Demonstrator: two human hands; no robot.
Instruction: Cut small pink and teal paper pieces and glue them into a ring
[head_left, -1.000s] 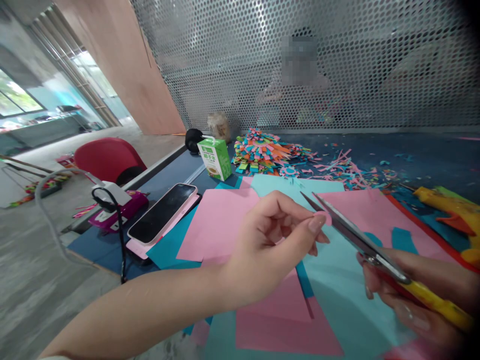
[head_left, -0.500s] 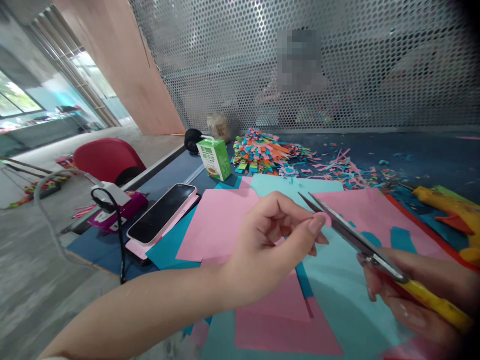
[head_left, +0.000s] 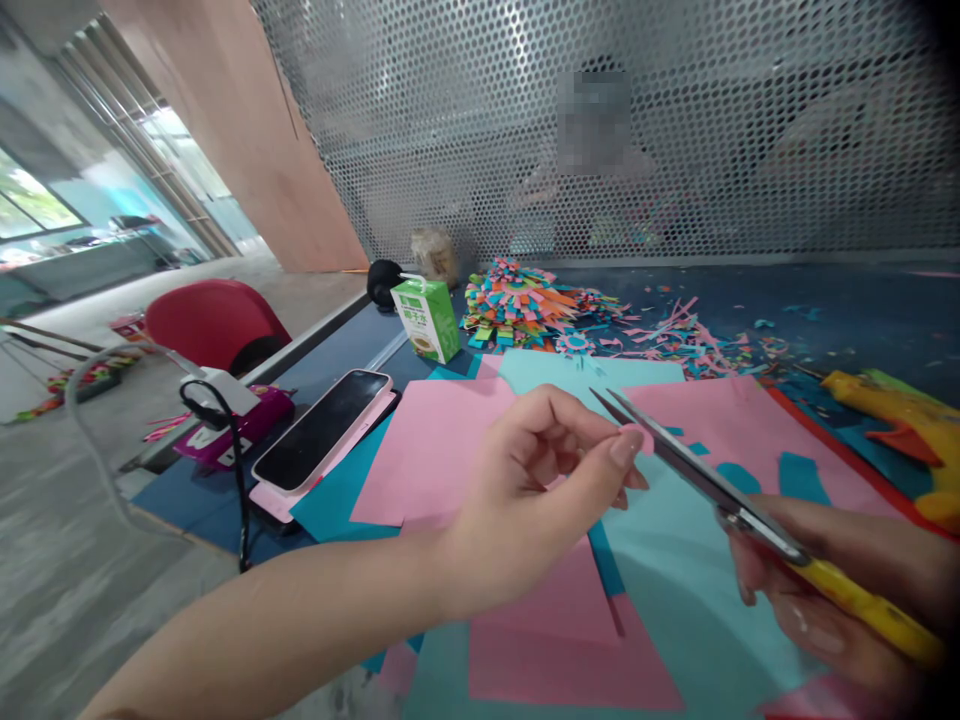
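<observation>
Between thumb and forefinger, my left hand (head_left: 551,485) pinches a small rounded pink paper piece (head_left: 643,440); most of it is hidden by the fingers. My right hand (head_left: 817,590) grips yellow-handled scissors (head_left: 712,485), whose blades are slightly apart and point to the upper left, right beside the pink piece. Underneath lie sheets of pink paper (head_left: 442,440) and light blue paper (head_left: 697,580). Several darker blue paper scraps (head_left: 801,478) rest on the sheets near the scissors.
A phone (head_left: 326,430), a purple box with a charger (head_left: 240,420) and a green drink carton (head_left: 427,320) stand at left. Behind are a pile of fringed paper (head_left: 517,305) and loose clippings (head_left: 690,340). A yellow object (head_left: 892,420) lies right. A perforated metal screen (head_left: 450,130) rises behind.
Both hands, with the pink paper piece and the scissors, appear shifted very slightly left. The holds look the same, and the blades remain slightly apart.
</observation>
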